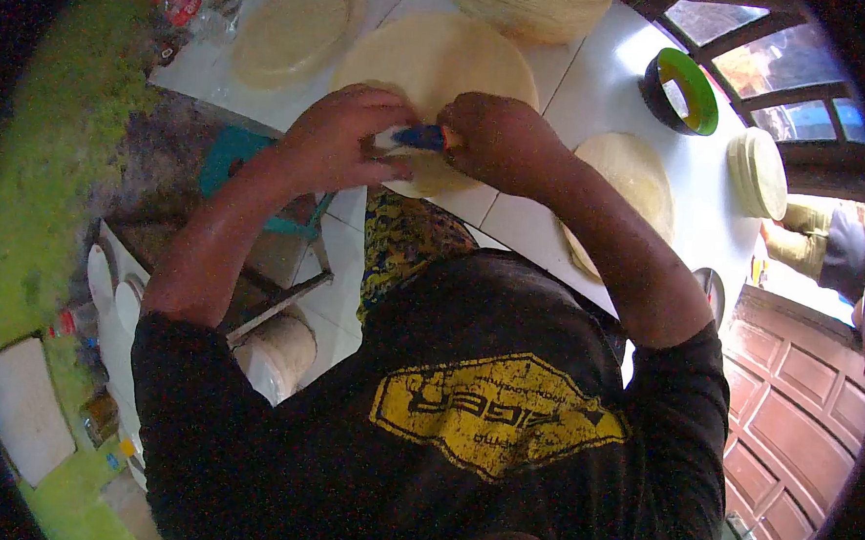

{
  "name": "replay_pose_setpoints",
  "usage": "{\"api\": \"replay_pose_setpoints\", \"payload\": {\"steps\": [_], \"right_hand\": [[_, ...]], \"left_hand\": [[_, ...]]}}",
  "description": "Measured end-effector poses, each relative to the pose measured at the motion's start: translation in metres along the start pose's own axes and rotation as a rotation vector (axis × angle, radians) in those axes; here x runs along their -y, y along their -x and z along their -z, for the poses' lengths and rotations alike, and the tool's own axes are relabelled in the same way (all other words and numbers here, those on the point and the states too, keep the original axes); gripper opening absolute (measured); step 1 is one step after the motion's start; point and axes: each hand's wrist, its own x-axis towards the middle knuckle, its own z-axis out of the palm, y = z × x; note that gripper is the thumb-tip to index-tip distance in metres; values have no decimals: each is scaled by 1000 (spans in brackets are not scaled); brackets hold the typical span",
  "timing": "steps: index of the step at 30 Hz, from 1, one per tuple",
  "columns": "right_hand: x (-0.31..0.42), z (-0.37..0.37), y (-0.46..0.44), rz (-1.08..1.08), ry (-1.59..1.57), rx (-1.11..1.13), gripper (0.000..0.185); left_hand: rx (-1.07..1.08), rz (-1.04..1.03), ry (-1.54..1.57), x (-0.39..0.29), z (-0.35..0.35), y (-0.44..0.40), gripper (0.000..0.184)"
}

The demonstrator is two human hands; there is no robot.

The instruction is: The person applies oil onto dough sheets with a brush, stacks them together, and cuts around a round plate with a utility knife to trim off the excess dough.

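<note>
My right hand is closed around a tool with a blue and orange handle, held level above the table. The tool's exact kind is unclear. My left hand curls its fingers and thumb around a whitish piece at the tool's left end; whether that piece belongs to the tool, I cannot tell. Beneath both hands lies a large pale round disc, partly covered by them. Another pale round disc rests to the left, and one more lies under my right forearm.
A stack of round discs stands at the back of the white tiled table. On the right are a green-and-black bowl and a smaller disc stack. A plastic bottle lies at the far left; a teal chair stands below.
</note>
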Motion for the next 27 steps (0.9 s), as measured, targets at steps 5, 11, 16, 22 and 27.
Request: {"api": "replay_pose_setpoints", "payload": {"steps": [5, 11, 16, 22, 27], "right_hand": [[4, 17, -6, -72, -4, 34, 30], [-27, 22, -12, -40, 10, -8, 32], [-34, 61, -38, -97, -18, 149, 36], [-44, 84, -51, -115, -98, 17, 39], [-53, 97, -55, -87, -69, -8, 42]], "left_hand": [[46, 79, 12, 24, -4, 5, 23], [-34, 170, 130, 21, -1, 1, 24], [-50, 139, -56, 51, 5, 11, 25], [36, 577, 424, 54, 31, -9, 24], [73, 538, 336, 67, 37, -8, 24]]}}
